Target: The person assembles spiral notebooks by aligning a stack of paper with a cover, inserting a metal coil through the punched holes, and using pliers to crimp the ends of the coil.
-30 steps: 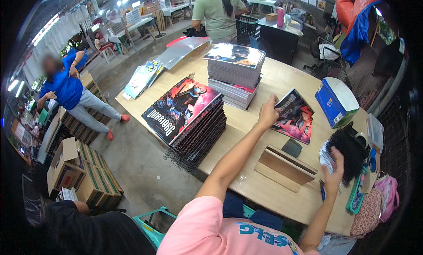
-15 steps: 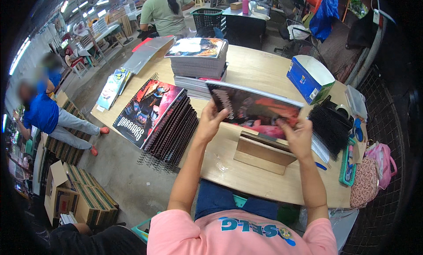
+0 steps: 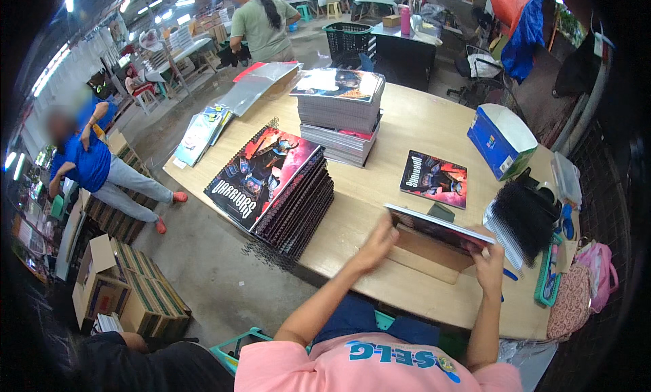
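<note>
Concrete floor surrounds a pale wood-topped bench. At its near side, a thin dark-covered paper book is tilted at a low brown wooden stand; whether they touch is unclear. The right hand pinches its right end; the left hand is blurred at the other end, so I cannot tell whether those fingers grip. The book looks light and fairly bendable, with a glossy, probably slippery cover; thumbs in front and fingers behind, near both ends, should keep its sheets square. A small dark block and another red-and-black book lie just beyond. Bristling black binding coils crowd the right, near a blue tool; a tall spiral-bound stack limits the left side.
</note>
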Demonstrator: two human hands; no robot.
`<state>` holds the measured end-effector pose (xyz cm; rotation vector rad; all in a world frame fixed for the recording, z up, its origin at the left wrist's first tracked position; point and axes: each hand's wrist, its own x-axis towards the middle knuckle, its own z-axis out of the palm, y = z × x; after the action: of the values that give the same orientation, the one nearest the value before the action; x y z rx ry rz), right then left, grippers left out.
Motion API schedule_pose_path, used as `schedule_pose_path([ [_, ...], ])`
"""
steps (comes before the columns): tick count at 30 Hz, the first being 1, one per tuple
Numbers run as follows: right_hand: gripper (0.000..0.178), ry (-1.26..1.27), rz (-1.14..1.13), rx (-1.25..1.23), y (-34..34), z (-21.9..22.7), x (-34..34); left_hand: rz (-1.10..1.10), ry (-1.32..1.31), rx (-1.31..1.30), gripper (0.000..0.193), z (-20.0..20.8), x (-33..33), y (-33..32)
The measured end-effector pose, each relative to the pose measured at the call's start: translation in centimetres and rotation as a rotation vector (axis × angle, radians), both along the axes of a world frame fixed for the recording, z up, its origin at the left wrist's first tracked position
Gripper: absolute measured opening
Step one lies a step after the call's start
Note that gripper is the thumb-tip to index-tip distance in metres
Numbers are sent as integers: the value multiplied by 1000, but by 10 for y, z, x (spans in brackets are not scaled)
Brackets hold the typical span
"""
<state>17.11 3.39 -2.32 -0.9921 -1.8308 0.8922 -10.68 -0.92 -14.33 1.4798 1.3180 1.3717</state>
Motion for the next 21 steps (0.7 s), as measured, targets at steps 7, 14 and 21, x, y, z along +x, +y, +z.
schedule_pose_path([
  [7, 54, 730, 159, -448, 5, -157, 59, 44, -140, 165, 85, 31, 38, -3],
  [14, 37, -1023, -594, 133, 90, -80, 105, 376, 480, 576, 90, 80, 84, -27],
  [21, 25, -949, -486, 319, 120, -88, 119, 42, 786, 562, 74, 117, 148, 10],
])
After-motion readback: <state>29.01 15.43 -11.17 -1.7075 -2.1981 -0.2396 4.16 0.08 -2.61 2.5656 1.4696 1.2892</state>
